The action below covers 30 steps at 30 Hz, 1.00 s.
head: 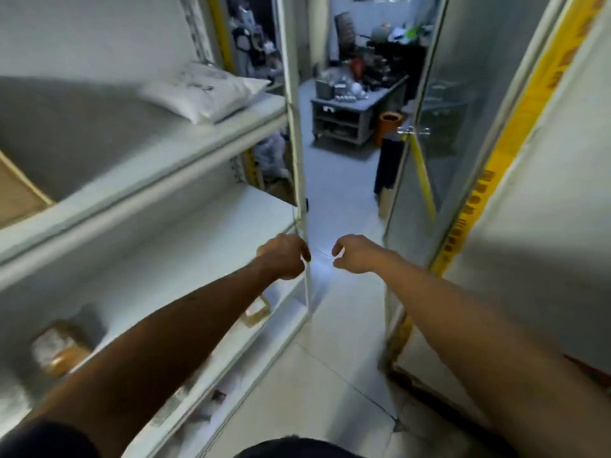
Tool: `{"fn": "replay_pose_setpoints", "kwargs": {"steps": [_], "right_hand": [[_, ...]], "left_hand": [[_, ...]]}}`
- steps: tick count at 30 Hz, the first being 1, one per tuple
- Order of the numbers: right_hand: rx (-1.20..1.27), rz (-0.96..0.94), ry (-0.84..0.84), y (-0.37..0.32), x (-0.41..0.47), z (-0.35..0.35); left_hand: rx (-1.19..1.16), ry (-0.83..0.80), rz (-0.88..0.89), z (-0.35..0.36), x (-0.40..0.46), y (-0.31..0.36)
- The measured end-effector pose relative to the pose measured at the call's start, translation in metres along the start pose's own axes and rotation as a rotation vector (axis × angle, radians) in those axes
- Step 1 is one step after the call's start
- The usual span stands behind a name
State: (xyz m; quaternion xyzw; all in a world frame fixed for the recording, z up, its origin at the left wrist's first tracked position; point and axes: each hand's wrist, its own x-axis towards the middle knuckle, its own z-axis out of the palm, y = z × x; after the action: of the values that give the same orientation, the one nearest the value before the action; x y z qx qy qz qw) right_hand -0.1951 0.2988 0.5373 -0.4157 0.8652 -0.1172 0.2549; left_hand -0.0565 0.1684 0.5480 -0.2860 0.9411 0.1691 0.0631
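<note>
As we are facing the glass door (429, 143) at one o'clock, our left hand (282, 256) and right hand (357, 254) are reaching forward, fingers loosely curled and gripping nothing. The shelf post (299, 160) is standing just beside the left hand. We are probably in transit, and the next move is calling for a clean pass between post and door.

The light is cool and rather dim, and it is strongest past the doorway, where the floor (334, 193) turns bluish. A small white glare sits on the tiles between the left hand (285, 257) and the right hand (356, 255). Broad soft shadows lie on the wall behind the upper shelf (148, 166) and across the right wall (549, 266). Motion blur smears nearly everything (the shelf edges and the lower packets worst of all). The wide lens bows the uprights outward near the borders, and the corners darken.
</note>
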Motion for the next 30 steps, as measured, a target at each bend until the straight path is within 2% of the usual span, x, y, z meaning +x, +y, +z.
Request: {"fn": "replay_pose_setpoints", "kwargs": {"steps": [7, 13, 17, 24, 30], "right_hand": [[-0.030, -0.359, 0.115, -0.163, 0.072, -0.066], [0.032, -0.716, 0.206, -0.263, 0.071, -0.098], [0.051, -0.906, 0.174, -0.307, 0.069, -0.111], [0.281, -1.035, 0.005, -0.375, 0.063, -0.086], [0.524, -0.927, -0.112, -0.421, 0.049, -0.055]], "left_hand": [[-0.095, 0.357, -0.231, -0.128, -0.023, -0.097], [-0.157, 0.602, -0.345, -0.190, -0.065, -0.127], [-0.191, 0.819, -0.483, -0.216, -0.108, -0.137], [-0.148, 1.148, -0.796, -0.227, -0.188, -0.169], [-0.249, 1.304, -1.089, -0.214, -0.240, -0.202]]}}
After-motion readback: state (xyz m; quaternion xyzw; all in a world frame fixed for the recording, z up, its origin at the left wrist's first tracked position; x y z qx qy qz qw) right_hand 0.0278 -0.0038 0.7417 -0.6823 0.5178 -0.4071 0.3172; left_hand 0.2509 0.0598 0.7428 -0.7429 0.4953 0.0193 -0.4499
